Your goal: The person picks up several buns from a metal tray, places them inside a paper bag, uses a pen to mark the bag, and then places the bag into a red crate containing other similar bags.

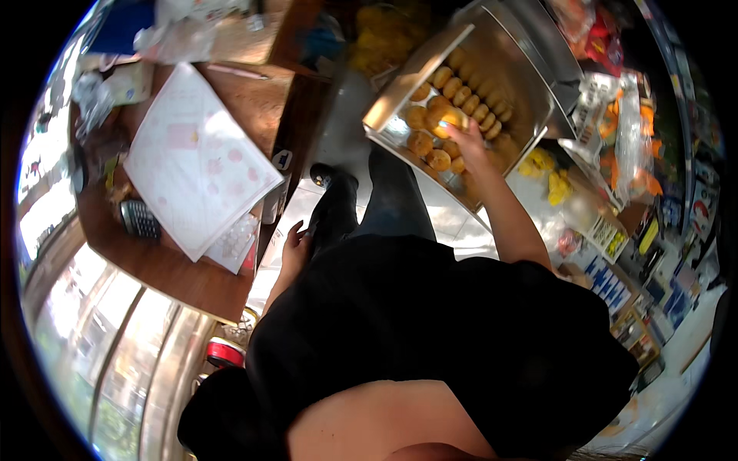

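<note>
My right hand [470,141] reaches into an open-topped metal box [424,75] and is closed around a round, yellow-orange baked bun [448,118]. More round buns or pastries [420,143] lie loose beside it, and several stand in close rows [461,95] along the box's far part. My left hand [297,241] hangs beside my left thigh, its fingers apart and nothing visible in it.
At left, a wooden desk [173,276] carries large white paper sheets [202,161], a calculator [140,219], a pen [237,71] and plastic bags [95,95]. Yellow bags [556,184] and orange-and-clear packages [628,132] lie right of the box. A red round container [225,351] is behind the desk.
</note>
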Demonstrator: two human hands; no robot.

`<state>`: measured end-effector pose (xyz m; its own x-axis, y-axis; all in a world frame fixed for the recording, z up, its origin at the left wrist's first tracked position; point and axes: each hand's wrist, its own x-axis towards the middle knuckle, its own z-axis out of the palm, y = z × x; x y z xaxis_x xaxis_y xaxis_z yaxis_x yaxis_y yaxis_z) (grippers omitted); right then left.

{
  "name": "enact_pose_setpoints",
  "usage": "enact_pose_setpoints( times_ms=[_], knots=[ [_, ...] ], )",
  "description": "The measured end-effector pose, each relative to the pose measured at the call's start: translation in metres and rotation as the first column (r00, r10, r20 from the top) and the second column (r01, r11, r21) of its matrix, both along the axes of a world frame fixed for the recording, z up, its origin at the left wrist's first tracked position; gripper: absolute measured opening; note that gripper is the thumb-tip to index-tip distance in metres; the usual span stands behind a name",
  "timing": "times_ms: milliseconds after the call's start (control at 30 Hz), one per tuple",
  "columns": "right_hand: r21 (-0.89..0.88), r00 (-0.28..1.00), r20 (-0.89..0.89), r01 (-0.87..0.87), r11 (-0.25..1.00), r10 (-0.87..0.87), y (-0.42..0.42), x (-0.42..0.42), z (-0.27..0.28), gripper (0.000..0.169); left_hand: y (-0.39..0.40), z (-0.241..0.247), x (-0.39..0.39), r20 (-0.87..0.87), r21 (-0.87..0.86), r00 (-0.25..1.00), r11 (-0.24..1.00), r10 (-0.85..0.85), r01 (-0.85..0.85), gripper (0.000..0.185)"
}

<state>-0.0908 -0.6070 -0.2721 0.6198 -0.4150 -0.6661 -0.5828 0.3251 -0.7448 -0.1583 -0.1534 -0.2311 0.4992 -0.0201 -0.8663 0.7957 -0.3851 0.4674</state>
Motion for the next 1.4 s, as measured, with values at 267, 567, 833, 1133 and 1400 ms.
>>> enact_pose_setpoints(
  times_ms=[267,567,833,1133,1400],
  knots=[
    [-0.146,0.901,0.336,-0.236,0.961,0.273,0.021,0.045,0.17,0.052,0.049,0.059,0.063,0.412,-0.1,0.91,0.995,0.042,-0.001,0.045],
    [-0.243,0.524,0.344,-0.752,0.613,0.779,0.334,0.181,0.221,0.064,0.175,0.082,0.146,0.632,0.2,0.764,0.925,0.129,-0.322,0.05],
    [-0.845,0.319,-0.241,-0.533,-0.037,0.916,0.501,0.201,0.13,0.058,0.168,0.062,0.187,0.753,0.159,0.654,0.948,0.065,-0.277,0.09],
    [-0.788,0.216,-0.079,-0.611,0.072,0.973,0.498,0.2,0.117,0.054,0.164,0.045,0.208,0.838,0.242,0.541,0.937,-0.071,-0.252,0.094],
    [-0.617,0.188,0.151,-0.749,0.241,0.971,0.465,0.214,0.086,0.041,0.168,0.072,0.227,0.735,0.332,0.648,0.939,-0.199,-0.089,0.085]
  ],
)
